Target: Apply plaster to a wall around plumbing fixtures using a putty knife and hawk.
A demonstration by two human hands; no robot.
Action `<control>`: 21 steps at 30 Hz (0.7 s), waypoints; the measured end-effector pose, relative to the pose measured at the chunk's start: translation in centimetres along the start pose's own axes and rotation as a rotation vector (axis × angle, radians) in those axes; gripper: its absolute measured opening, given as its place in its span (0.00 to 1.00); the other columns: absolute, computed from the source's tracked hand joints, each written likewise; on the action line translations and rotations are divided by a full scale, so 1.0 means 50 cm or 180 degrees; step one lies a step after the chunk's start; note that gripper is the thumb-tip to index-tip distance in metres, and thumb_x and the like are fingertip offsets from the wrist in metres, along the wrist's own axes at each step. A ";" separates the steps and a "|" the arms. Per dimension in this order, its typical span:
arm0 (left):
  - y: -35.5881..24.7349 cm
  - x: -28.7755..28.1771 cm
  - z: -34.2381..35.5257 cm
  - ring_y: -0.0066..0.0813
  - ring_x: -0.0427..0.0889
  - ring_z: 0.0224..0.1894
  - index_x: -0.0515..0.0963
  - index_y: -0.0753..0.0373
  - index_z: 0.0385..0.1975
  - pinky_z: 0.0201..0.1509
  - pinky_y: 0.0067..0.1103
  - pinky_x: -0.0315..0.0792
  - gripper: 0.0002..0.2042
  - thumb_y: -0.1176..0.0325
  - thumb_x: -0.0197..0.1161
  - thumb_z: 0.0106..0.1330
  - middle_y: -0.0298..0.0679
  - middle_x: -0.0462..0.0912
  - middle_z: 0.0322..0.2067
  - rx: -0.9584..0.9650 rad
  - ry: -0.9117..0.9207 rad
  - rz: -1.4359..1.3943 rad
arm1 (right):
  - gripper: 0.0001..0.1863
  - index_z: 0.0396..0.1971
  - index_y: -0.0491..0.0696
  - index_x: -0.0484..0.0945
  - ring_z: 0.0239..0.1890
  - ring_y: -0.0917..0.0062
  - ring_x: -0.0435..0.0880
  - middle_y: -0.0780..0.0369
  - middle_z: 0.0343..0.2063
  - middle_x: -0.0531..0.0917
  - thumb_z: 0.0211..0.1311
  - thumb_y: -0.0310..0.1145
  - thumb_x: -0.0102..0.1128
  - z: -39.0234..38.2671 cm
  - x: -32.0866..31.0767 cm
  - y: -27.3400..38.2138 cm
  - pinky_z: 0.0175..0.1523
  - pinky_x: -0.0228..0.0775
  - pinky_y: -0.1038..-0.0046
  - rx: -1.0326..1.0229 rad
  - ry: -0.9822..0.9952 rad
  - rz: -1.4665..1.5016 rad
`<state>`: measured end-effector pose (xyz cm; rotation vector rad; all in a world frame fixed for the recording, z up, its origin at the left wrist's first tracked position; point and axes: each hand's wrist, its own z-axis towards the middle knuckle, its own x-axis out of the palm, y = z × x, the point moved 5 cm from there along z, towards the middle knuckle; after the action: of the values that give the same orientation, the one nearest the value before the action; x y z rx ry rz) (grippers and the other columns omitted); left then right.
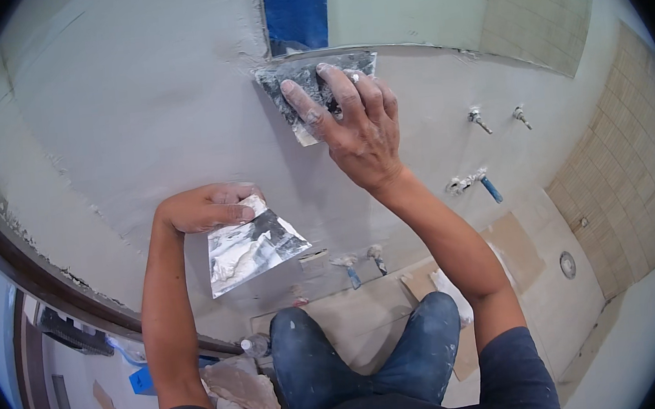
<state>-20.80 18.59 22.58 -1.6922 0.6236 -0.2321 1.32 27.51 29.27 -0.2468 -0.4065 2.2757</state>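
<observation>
My right hand presses a wide putty knife flat to the wall, its fingers spread over the blade. The blade is smeared dark and white, and its broad edge lies along the lower edge of the wall opening. Lower and to the left, my left hand grips a second putty knife by its narrow end, thumb on top. A lump of white putty lies on that shiny blade, which is apart from the wall knife. Pale, freshly smoothed plaster covers the wall around both hands.
Two metal pipe stubs and a blue-capped pipe stick out of the wall at right. More pipe ends are low near my knees. A plastic bottle and a crumpled bag stand by my left leg. Cardboard lies on the floor.
</observation>
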 end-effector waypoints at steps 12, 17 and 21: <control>-0.007 -0.006 0.005 0.14 0.77 0.41 0.77 0.66 0.48 0.44 0.16 0.72 0.15 0.59 0.65 0.73 0.30 0.81 0.39 -0.0003 0.0031 0.0183 | 0.35 0.67 0.73 0.74 0.57 0.69 0.70 0.68 0.60 0.75 0.58 0.30 0.59 -0.061 -0.018 0.018 0.65 0.62 0.62 -0.0098 0.0665 0.0170; 0.001 -0.005 0.005 0.13 0.78 0.43 0.77 0.64 0.52 0.45 0.16 0.74 0.15 0.61 0.63 0.75 0.28 0.81 0.40 -0.0044 0.0133 -0.0080 | 0.33 0.65 0.70 0.78 0.56 0.69 0.71 0.69 0.60 0.76 0.58 0.28 0.60 -0.024 -0.057 -0.017 0.64 0.62 0.61 0.0128 0.0532 0.0249; 0.000 -0.006 0.006 0.13 0.79 0.43 0.77 0.64 0.53 0.45 0.16 0.74 0.15 0.61 0.63 0.75 0.29 0.82 0.41 0.0003 0.0121 -0.0037 | 0.34 0.65 0.69 0.77 0.55 0.68 0.72 0.69 0.60 0.77 0.57 0.27 0.60 0.001 -0.029 -0.044 0.61 0.64 0.62 0.0067 0.0437 0.0013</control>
<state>-20.90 18.99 22.55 -1.6940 0.6419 -0.2733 3.77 27.80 30.20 -0.3910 -0.3107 2.2498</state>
